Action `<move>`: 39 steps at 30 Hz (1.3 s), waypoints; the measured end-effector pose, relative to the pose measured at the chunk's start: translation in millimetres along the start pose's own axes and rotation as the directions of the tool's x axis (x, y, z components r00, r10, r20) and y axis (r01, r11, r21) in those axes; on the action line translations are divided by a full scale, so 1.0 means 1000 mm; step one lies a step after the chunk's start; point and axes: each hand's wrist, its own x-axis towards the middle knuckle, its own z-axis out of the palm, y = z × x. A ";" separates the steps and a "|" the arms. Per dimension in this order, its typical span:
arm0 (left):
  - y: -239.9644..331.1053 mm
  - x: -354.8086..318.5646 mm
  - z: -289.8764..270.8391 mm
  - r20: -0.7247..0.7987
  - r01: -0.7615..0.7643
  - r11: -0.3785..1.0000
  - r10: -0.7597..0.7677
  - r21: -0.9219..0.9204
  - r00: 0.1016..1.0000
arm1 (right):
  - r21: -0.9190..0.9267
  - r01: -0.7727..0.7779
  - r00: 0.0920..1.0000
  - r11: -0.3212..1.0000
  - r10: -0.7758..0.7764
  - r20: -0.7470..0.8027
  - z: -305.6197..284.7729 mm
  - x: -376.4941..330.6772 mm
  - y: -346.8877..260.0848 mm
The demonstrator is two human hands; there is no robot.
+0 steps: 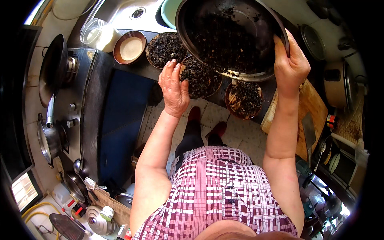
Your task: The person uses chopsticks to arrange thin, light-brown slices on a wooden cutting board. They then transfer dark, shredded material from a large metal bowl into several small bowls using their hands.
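My right hand (291,64) grips the rim of a large dark metal basin (256,24) and holds it tilted above the counter. Dark shredded food clings to its inside. My left hand (174,89) is open with flat fingers, just below the basin's lower edge and touching the heap in the middle bowl (200,78). Two more bowls of the same dark food stand beside it, one at the left (165,49) and one at the right (244,99).
A brown bowl of pale liquid (130,47) and a clear plastic jar (98,34) stand left of the bowls. A stove with a wok (52,68) and a pot (50,138) runs along the left. A wooden board with a cleaver (309,128) lies at the right, a sink (128,12) behind.
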 end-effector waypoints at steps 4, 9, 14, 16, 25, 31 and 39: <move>0.003 -0.008 -0.004 0.058 0.046 0.998 -0.044 -0.040 0.997 | -0.042 -0.016 1.000 0.999 0.017 0.018 -0.003 0.001 0.000; 0.018 -0.012 0.006 0.169 0.032 0.998 -0.024 -0.046 0.985 | -0.032 -0.020 0.999 0.999 0.020 0.026 -0.001 0.003 -0.010; 0.021 0.006 0.001 0.061 0.010 0.995 -0.003 -0.101 0.998 | 0.055 0.071 0.997 0.996 -0.071 -0.008 0.008 0.004 -0.008; 0.028 0.018 -0.002 0.076 -0.042 0.998 0.046 -0.054 0.996 | 0.043 0.084 0.996 0.996 -0.084 -0.006 0.008 0.003 -0.010; 0.054 0.063 0.013 0.136 0.031 0.999 -0.034 0.025 0.990 | 0.041 0.109 0.994 0.993 -0.110 0.014 0.017 -0.001 -0.016; 0.057 0.086 0.014 0.158 0.028 0.999 -0.024 -0.029 0.987 | 0.070 0.071 0.995 0.995 -0.075 0.060 0.019 -0.008 -0.012; 0.042 0.089 0.019 0.217 -0.087 0.995 0.096 -0.054 0.971 | 0.065 0.083 0.996 0.994 -0.084 0.012 0.020 -0.003 -0.006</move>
